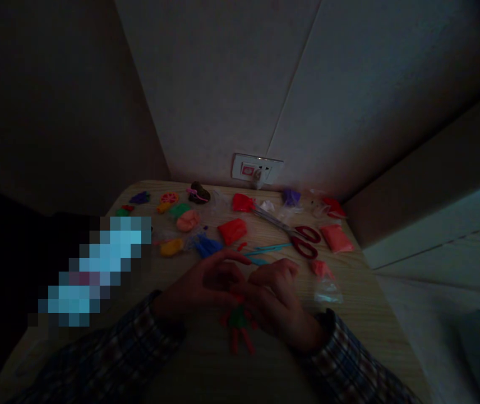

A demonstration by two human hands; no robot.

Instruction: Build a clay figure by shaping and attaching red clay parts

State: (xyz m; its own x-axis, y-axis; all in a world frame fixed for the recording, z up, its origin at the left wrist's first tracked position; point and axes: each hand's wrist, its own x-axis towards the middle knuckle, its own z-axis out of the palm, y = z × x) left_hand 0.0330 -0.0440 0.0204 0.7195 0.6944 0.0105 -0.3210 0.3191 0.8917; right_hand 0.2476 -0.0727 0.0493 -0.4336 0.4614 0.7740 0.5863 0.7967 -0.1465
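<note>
A small clay figure (pixel 238 320) with a green body and reddish-orange limbs lies on the table right below my fingers. Both hands meet at its upper end, where a bit of red clay shows. My left hand (pixel 208 283) is curled, its thumb and fingertips closed at the top of the figure. My right hand (pixel 280 297) pinches at the same spot from the other side. The fingers partly hide the figure's top, and the dim light blurs the detail there. Just beyond the hands are blue modelling tools (pixel 269 248) and a blue clay packet (pixel 207 246).
Large scissors (pixel 290 229) with dark red handles lie behind my right hand. Clay packets, red (pixel 232 230), orange (pixel 336 238), yellow (pixel 171 247) and purple (pixel 291 197), spread across the wooden table (pixel 374 336). A wall socket (pixel 257 168) is behind; a pixelated bright object (pixel 97 269) is left.
</note>
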